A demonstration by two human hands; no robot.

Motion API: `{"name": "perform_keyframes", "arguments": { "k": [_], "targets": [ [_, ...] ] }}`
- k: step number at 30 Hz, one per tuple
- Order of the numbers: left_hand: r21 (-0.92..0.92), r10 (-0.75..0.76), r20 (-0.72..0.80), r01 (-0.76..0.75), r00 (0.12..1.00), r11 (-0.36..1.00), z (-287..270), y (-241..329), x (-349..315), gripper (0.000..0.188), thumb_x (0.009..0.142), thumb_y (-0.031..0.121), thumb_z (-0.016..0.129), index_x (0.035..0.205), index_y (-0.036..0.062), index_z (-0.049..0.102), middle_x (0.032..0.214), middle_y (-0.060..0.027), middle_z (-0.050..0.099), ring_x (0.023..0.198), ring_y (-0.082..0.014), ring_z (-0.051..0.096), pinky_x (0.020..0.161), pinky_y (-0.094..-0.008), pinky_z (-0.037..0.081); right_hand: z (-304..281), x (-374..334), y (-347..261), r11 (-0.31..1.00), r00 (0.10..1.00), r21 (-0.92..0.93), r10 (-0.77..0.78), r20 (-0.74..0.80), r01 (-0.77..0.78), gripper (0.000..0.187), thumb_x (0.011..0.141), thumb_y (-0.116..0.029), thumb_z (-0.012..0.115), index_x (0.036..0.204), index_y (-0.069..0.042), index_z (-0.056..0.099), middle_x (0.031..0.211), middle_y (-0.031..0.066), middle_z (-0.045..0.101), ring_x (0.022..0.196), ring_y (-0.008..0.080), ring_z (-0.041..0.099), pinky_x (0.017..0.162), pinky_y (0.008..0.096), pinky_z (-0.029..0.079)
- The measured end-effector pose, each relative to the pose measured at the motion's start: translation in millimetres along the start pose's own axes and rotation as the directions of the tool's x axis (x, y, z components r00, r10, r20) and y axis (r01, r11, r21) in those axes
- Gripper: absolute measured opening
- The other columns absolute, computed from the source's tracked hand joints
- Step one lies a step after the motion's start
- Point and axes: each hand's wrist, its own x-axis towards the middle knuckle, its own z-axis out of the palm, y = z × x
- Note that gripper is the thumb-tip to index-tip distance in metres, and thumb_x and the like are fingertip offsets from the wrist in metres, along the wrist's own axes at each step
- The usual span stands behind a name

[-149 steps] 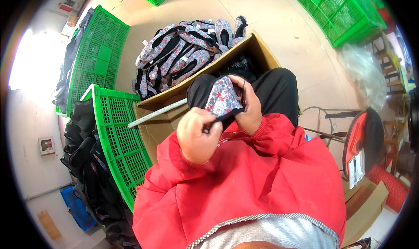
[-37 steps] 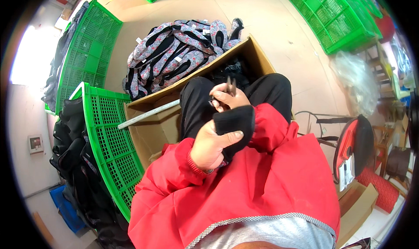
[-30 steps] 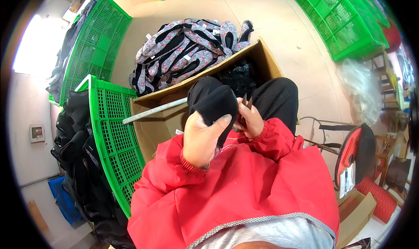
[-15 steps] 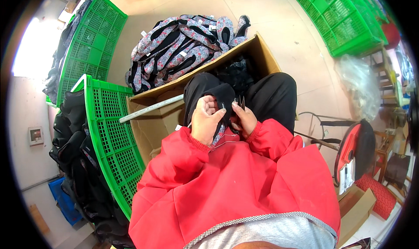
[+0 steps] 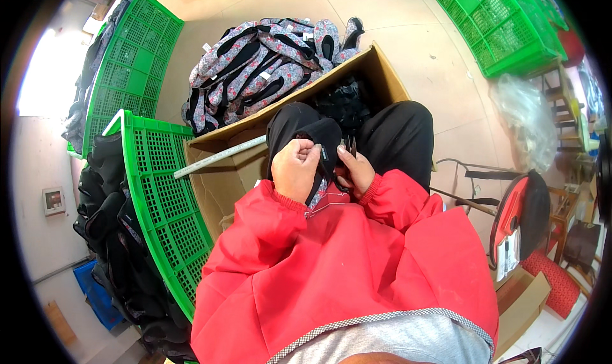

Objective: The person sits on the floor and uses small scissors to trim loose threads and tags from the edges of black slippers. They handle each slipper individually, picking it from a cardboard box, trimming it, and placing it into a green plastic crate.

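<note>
Between left hand (image 5: pixel 295 173) and right hand (image 5: pixel 358 173) — black fabric (image 5: pixel 327 164), in left's grip

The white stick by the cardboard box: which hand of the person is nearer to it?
Left. The left hand is close to the right end of the white stick; the right hand is farther right, beyond the left one.

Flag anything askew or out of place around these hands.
A white bar lies slantwise over the open cardboard box, one end jutting past its edge toward the green crate; it looks laid there rather than fitted. No spill or damage is evident.
</note>
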Motion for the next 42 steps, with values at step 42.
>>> {"name": "perform_keyframes", "arguments": {
  "k": [42],
  "targets": [
    [0.299,0.094,0.135,-0.131,0.986,0.945,-79,-25,38,0.027,0.077,0.009,0.071,0.102,0.0,0.066,0.091,-0.0104,0.066,0.083,-0.019,0.065,0.076,-0.0307,0.052,15,-5,-8,0.981,0.959,-0.087,-0.186,-0.216,0.171,0.038,0.094,-0.02,0.063,0.128,-0.007,0.051,0.081,-0.0032,0.055,0.059,0.0049,0.047,0.042,0.0188,0.029]
  ]
}}
